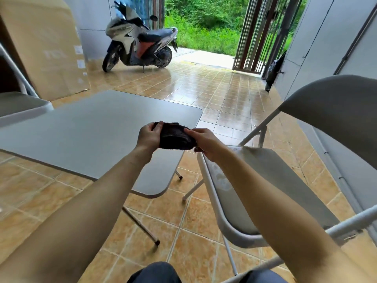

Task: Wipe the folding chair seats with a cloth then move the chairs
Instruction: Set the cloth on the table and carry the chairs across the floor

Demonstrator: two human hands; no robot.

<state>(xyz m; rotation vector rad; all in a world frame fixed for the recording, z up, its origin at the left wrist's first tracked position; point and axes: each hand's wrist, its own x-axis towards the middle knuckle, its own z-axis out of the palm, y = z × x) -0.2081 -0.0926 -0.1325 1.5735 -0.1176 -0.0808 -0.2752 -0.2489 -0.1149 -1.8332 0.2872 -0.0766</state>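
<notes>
A dark brown cloth (175, 136), bunched up, is held in the air above the near right corner of a grey folding table (91, 127). My left hand (148, 136) grips its left end and my right hand (205, 142) pinches its right end. Right of the table stands a grey folding chair (271, 180) with a white metal frame; its seat shows wet smears and its backrest (334, 111) rises at the right. A second folding chair (20, 107) shows partly at the far left edge.
A scooter (140, 43) is parked at the back on the tan tiled floor (220, 94). A large cardboard box (44, 48) leans at the back left. A barred gate (263, 33) stands open onto grass. A grey wall (334, 48) runs along the right.
</notes>
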